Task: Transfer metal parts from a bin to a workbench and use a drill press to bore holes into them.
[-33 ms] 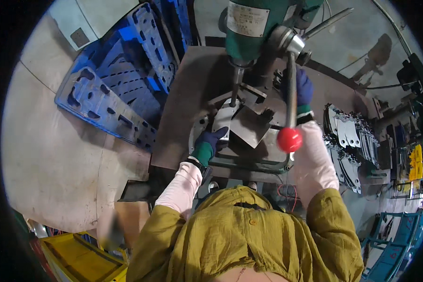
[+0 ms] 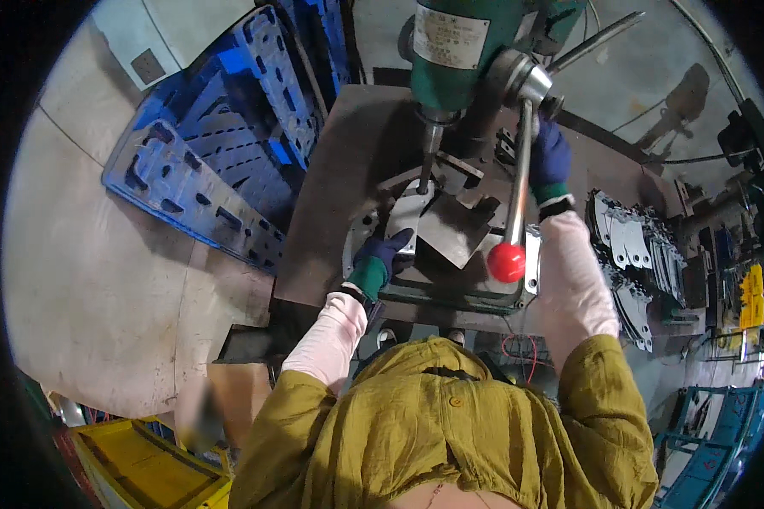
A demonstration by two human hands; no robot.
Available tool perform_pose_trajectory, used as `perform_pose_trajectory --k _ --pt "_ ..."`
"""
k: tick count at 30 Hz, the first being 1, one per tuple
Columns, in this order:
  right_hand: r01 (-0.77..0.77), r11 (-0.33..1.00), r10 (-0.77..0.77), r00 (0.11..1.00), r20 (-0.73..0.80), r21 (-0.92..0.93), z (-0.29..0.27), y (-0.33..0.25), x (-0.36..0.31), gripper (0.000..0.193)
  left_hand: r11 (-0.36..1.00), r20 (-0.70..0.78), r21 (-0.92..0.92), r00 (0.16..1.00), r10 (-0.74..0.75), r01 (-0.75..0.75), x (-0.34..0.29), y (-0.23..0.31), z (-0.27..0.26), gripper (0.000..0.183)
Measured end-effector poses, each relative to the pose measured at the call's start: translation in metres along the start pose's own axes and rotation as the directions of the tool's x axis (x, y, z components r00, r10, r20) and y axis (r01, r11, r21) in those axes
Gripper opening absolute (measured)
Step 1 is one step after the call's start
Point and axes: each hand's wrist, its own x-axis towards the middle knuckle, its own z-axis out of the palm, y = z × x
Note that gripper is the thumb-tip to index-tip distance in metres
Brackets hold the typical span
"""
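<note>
My left hand [image 2: 385, 254], in a dark blue glove with a green cuff, grips the near end of a flat silver metal plate [image 2: 407, 212]. The plate's far end lies under the drill bit [image 2: 426, 170] of a green drill press [image 2: 437, 97]; whether the tip is in the plate's hole I cannot tell. Beside the plate sits an angled metal block [image 2: 454, 229]. My right hand [image 2: 552, 157], gloved alike, is closed at the press's feed handle, its fingers partly hidden behind the spoke. That spoke [image 2: 519, 182] ends in a red ball knob [image 2: 506, 263].
Stacked flat metal plates [image 2: 626, 237] lie at the table's right. Blue plastic pallets [image 2: 199, 182] lean at the left. A second spoke [image 2: 598, 41] juts out at upper right. The brown worktable [image 2: 331, 170] surrounds the press; a yellow cart [image 2: 148, 467] stands lower left.
The spoke with the red knob has swung slightly left and nearer me. My right hand has shifted a little to the right. My left hand and the plate look almost unmoved.
</note>
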Motion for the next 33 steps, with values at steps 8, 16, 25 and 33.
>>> perform_pose_trajectory --k 8,16,25,33 --pt "-0.119 0.988 0.128 0.987 0.097 -0.099 -0.004 0.036 0.037 0.036 0.997 -0.093 0.011 0.993 0.071 -0.070 -0.008 0.002 0.011 0.048" --pt "-0.616 0.705 0.495 0.782 0.378 0.352 -0.016 -0.068 -0.027 0.035 0.995 -0.124 0.098 0.991 0.042 -0.030 -0.010 0.007 0.007 0.051" --pt "-0.652 0.238 0.225 0.758 0.612 0.720 -0.095 -0.129 0.001 0.033 0.997 -0.047 0.024 0.996 0.074 -0.073 -0.022 0.012 0.018 0.053" --pt "-0.504 -0.844 -0.141 0.541 0.829 0.185 -0.172 -0.129 0.116 0.039 0.858 -0.080 0.382 0.912 0.401 -0.344 -0.002 0.003 0.001 0.040"
